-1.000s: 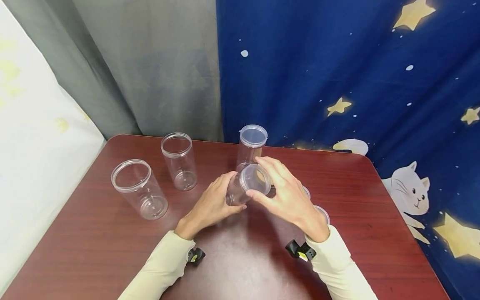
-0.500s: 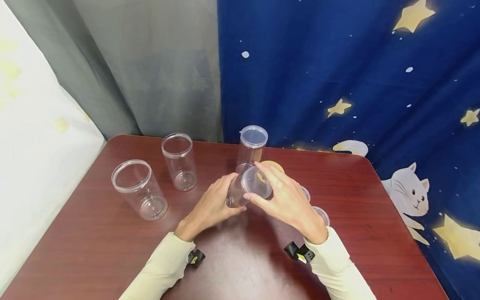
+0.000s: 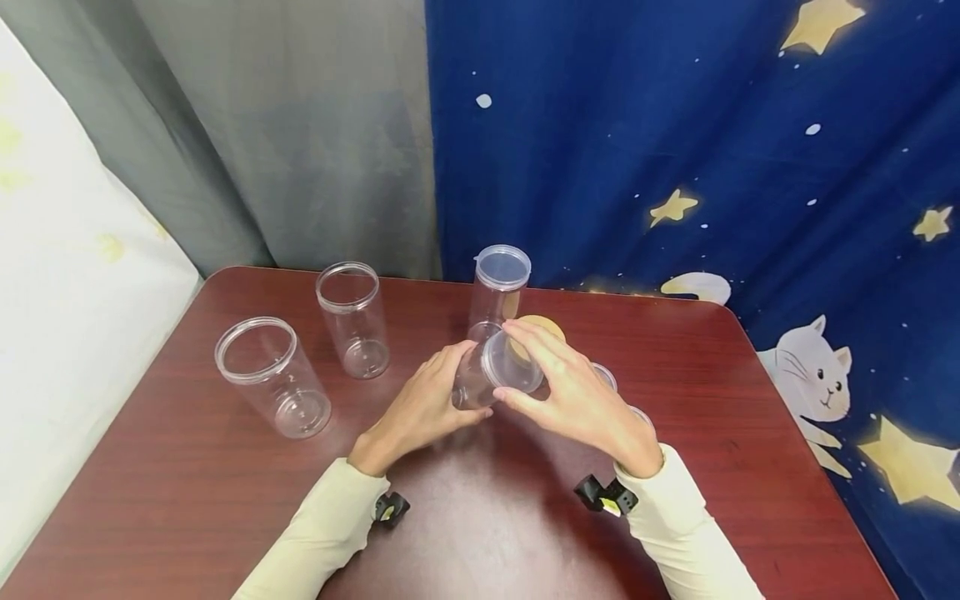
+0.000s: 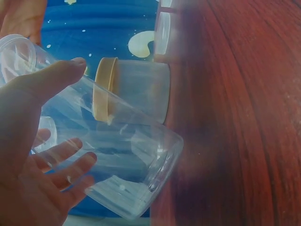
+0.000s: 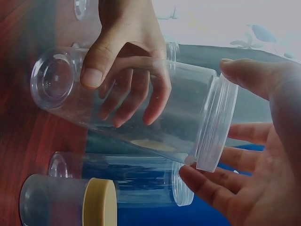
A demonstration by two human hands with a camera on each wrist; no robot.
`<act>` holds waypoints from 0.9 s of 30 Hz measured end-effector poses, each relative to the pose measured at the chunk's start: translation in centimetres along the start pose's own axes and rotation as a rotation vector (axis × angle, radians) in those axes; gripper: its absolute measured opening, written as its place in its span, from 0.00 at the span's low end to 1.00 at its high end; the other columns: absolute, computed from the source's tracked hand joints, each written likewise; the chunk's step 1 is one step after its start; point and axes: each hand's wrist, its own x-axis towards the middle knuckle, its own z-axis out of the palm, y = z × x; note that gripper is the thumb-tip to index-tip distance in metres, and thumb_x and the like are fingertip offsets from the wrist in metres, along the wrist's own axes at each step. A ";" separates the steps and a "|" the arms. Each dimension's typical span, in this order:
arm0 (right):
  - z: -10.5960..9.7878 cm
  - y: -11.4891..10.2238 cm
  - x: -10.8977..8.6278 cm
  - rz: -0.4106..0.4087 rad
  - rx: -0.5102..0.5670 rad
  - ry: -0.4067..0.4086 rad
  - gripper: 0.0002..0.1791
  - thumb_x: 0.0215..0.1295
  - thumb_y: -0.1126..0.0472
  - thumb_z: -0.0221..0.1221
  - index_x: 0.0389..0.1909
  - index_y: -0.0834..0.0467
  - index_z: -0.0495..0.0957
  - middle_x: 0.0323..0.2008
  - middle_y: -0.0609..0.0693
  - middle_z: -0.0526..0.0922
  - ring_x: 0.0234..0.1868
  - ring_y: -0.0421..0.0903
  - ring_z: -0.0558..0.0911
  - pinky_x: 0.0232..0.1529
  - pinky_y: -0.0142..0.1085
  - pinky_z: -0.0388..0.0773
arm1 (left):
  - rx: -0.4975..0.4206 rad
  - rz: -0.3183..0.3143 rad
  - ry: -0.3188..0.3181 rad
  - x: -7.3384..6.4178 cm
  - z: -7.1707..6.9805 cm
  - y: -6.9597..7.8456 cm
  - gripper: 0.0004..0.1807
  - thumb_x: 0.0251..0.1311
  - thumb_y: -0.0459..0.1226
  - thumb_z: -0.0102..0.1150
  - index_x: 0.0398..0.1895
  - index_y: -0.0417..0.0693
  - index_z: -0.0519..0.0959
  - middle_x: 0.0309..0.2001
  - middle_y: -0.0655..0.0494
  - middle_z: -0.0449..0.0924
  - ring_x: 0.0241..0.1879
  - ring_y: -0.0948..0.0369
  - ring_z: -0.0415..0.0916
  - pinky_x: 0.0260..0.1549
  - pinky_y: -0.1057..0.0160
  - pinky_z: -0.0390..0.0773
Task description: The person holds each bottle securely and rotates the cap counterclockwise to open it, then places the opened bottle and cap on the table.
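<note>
My left hand (image 3: 420, 400) is wrapped around the body of a clear plastic jar (image 3: 468, 382), held tilted above the table with its mouth end toward the right. A translucent lid (image 3: 517, 367) sits on that mouth. Around the lid's edge my right hand (image 3: 577, 400) grips with the thumb on the near side and fingers on the far side. In the right wrist view the lid (image 5: 218, 122) covers the jar's rim; whether it is fully seated I cannot tell. The left thumb and curled fingers show through and over the jar wall there.
Two lidless clear jars (image 3: 356, 325) (image 3: 277, 379) stand at the left of the reddish-brown table (image 3: 480, 533). Behind my hands are a translucent-lidded jar (image 3: 501, 287) and a smaller jar with a yellow lid (image 3: 546, 325). Round lids (image 3: 604, 377) lie partly hidden beside my right forearm.
My right fingers have shifted slightly on the lid, and the yellow lid behind them has come into sight. The left hand keeps its hold on the jar. The head view has moved a little.
</note>
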 end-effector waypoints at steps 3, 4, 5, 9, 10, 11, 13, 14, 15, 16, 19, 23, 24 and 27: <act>-0.1 0.1 -0.2 -0.009 0.023 -0.003 0.43 0.59 0.48 0.68 0.73 0.52 0.63 0.69 0.49 0.68 0.69 0.45 0.67 0.63 0.46 0.74 | -0.003 0.004 -0.003 -0.1 0.0 0.1 0.50 0.42 0.49 0.80 0.68 0.42 0.64 0.57 0.48 0.76 0.54 0.52 0.75 0.57 0.49 0.74; -0.1 0.1 -0.3 -0.011 0.033 -0.005 0.43 0.59 0.48 0.68 0.73 0.52 0.62 0.69 0.49 0.67 0.69 0.45 0.67 0.63 0.46 0.73 | -0.004 0.006 -0.003 -0.2 0.0 0.2 0.50 0.42 0.48 0.80 0.68 0.42 0.64 0.57 0.48 0.76 0.54 0.52 0.75 0.57 0.49 0.74; -0.1 0.1 -0.4 -0.011 0.041 -0.007 0.43 0.59 0.48 0.68 0.74 0.51 0.61 0.70 0.48 0.67 0.69 0.44 0.67 0.63 0.46 0.73 | -0.005 0.008 -0.002 -0.2 0.0 0.2 0.50 0.42 0.48 0.80 0.68 0.42 0.64 0.57 0.48 0.76 0.54 0.52 0.75 0.58 0.49 0.73; -0.1 0.1 -0.6 -0.016 0.063 -0.022 0.44 0.59 0.48 0.68 0.75 0.48 0.59 0.70 0.47 0.66 0.70 0.43 0.66 0.64 0.44 0.72 | -0.007 0.011 -0.009 -0.4 0.0 0.3 0.50 0.41 0.48 0.80 0.67 0.42 0.65 0.57 0.48 0.76 0.55 0.52 0.74 0.58 0.49 0.73; -0.2 0.2 -0.6 -0.022 0.067 -0.027 0.44 0.59 0.49 0.68 0.75 0.48 0.59 0.70 0.47 0.65 0.70 0.43 0.66 0.64 0.44 0.72 | -0.007 0.010 -0.014 -0.4 0.0 0.3 0.50 0.41 0.48 0.79 0.67 0.42 0.64 0.57 0.48 0.76 0.56 0.52 0.74 0.59 0.49 0.73; -0.3 0.2 -0.7 -0.028 0.070 -0.032 0.44 0.59 0.49 0.68 0.75 0.48 0.59 0.71 0.46 0.65 0.70 0.42 0.66 0.64 0.44 0.72 | -0.008 0.009 -0.019 -0.4 0.0 0.3 0.50 0.42 0.48 0.79 0.68 0.42 0.64 0.58 0.48 0.76 0.56 0.52 0.74 0.59 0.49 0.73; -0.5 0.3 -0.6 -0.051 0.082 -0.040 0.44 0.59 0.50 0.69 0.75 0.49 0.59 0.71 0.47 0.65 0.70 0.43 0.66 0.64 0.44 0.72 | -0.017 0.008 -0.024 -0.3 -0.1 0.4 0.50 0.42 0.48 0.79 0.68 0.43 0.64 0.59 0.48 0.75 0.57 0.52 0.74 0.59 0.49 0.73; -0.7 0.4 -0.5 -0.063 0.087 -0.044 0.45 0.59 0.51 0.69 0.75 0.50 0.59 0.71 0.47 0.65 0.70 0.43 0.65 0.64 0.44 0.72 | -0.022 0.010 -0.023 -0.1 -0.1 0.4 0.50 0.42 0.48 0.79 0.68 0.43 0.64 0.59 0.48 0.75 0.57 0.52 0.74 0.59 0.49 0.73; -0.8 0.5 -0.4 -0.076 0.094 -0.048 0.45 0.59 0.52 0.69 0.75 0.50 0.58 0.71 0.48 0.64 0.71 0.44 0.65 0.65 0.44 0.71 | -0.027 0.009 -0.022 0.0 -0.2 0.4 0.50 0.42 0.48 0.79 0.68 0.43 0.64 0.60 0.48 0.75 0.57 0.52 0.74 0.59 0.49 0.73; -1.0 0.6 -0.3 -0.090 0.100 -0.053 0.45 0.59 0.53 0.68 0.75 0.51 0.58 0.71 0.48 0.64 0.71 0.44 0.64 0.65 0.44 0.70 | -0.032 0.010 -0.020 0.1 -0.3 0.5 0.50 0.42 0.47 0.79 0.68 0.44 0.64 0.60 0.48 0.74 0.57 0.52 0.73 0.59 0.49 0.73; -1.4 0.7 0.0 -0.119 0.109 -0.072 0.45 0.60 0.55 0.67 0.76 0.52 0.56 0.73 0.49 0.62 0.72 0.45 0.62 0.67 0.43 0.68 | -0.034 0.013 -0.012 0.5 -0.5 0.6 0.50 0.42 0.46 0.80 0.68 0.44 0.64 0.59 0.48 0.74 0.57 0.52 0.73 0.59 0.49 0.72; -1.6 0.5 0.0 -0.092 0.105 -0.081 0.47 0.59 0.50 0.68 0.77 0.50 0.55 0.74 0.47 0.60 0.73 0.44 0.61 0.68 0.46 0.67 | -0.022 0.012 -0.020 0.7 -0.7 0.7 0.50 0.41 0.46 0.80 0.68 0.44 0.64 0.58 0.49 0.75 0.56 0.52 0.73 0.59 0.50 0.72; -1.6 0.4 0.0 -0.076 0.101 -0.074 0.48 0.59 0.48 0.68 0.77 0.48 0.55 0.74 0.47 0.59 0.73 0.44 0.61 0.68 0.47 0.67 | -0.019 0.009 -0.021 0.7 -0.7 0.7 0.50 0.41 0.46 0.80 0.68 0.44 0.64 0.58 0.49 0.75 0.56 0.52 0.73 0.59 0.49 0.72; -1.6 0.1 -0.1 -0.020 0.061 -0.015 0.49 0.55 0.43 0.70 0.76 0.45 0.58 0.74 0.46 0.61 0.72 0.44 0.65 0.66 0.50 0.70 | -0.015 0.001 -0.019 0.6 -0.7 0.7 0.50 0.42 0.46 0.80 0.68 0.44 0.64 0.59 0.49 0.75 0.57 0.52 0.73 0.59 0.49 0.72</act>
